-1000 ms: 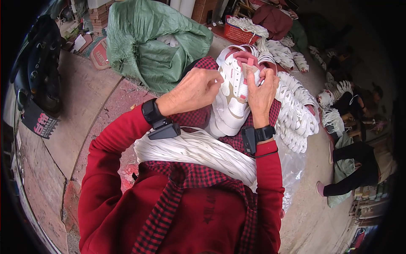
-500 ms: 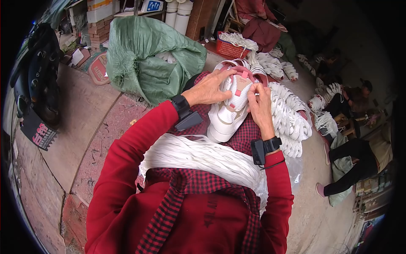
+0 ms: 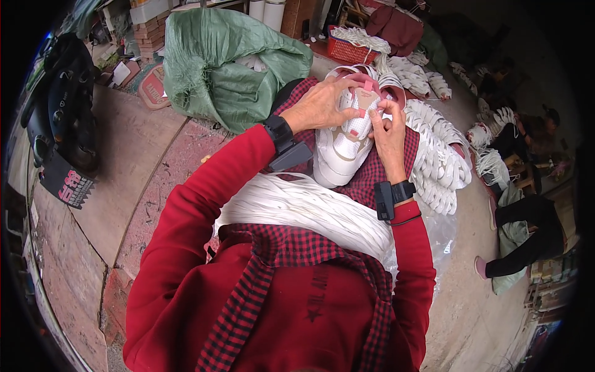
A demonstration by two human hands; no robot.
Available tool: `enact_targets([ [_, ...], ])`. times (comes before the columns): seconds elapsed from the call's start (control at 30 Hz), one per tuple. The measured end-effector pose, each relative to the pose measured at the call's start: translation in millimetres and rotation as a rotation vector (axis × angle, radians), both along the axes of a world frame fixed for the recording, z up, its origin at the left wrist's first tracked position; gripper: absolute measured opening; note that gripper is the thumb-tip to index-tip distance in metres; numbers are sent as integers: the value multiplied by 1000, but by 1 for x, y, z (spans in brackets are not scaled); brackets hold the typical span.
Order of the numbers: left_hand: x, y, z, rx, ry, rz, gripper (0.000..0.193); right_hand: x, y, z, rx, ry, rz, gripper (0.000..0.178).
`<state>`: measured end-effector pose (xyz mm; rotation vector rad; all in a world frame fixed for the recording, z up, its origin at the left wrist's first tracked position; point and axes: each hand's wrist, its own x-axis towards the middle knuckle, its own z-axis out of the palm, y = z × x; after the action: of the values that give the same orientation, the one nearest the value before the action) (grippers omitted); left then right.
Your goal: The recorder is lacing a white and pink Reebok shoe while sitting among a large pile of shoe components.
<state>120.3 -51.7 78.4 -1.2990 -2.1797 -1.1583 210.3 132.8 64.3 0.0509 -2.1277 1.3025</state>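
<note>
A white sneaker (image 3: 335, 162) with pink lining and beige trim rests on my lap, its toe pointing toward me. My left hand (image 3: 317, 106) grips its left side, the thumb pressed on the tongue (image 3: 362, 110). At the right row of eyelets my right hand (image 3: 389, 136) is closed in a pinch. What lies between those fingertips is too small to make out. A thick bundle of white shoelaces (image 3: 297, 206) lies across my lap, over a red and black checked cloth (image 3: 365, 181).
Rows of white shoes (image 3: 439, 158) lie on the floor to my right. Ahead stand a green woven sack (image 3: 207, 65) and a red basket (image 3: 352, 49) heaped with white laces. A dark motor scooter (image 3: 62, 118) is at the left. Other people sit or stand at the far right.
The whole view has shifted, so the scene sits a little further right and higher. Both hands stay on the sneaker; my right fingers have moved slightly along the tongue's edge.
</note>
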Motion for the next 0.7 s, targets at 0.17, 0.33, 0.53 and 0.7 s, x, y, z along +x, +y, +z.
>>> enact_targets([
  [0.17,-2,5,-4,31,-19,47,65,-3,5,2,29,3,-26,26],
  [0.33,2,4,-12,70,-30,63,67,-4,7,-1,-68,14,56,29],
  [0.53,-4,-4,-14,63,-31,64,70,25,-4,14,-224,-15,159,28],
  [0.7,12,-44,9,54,-318,-119,58,100,-22,18,280,-244,282,17],
])
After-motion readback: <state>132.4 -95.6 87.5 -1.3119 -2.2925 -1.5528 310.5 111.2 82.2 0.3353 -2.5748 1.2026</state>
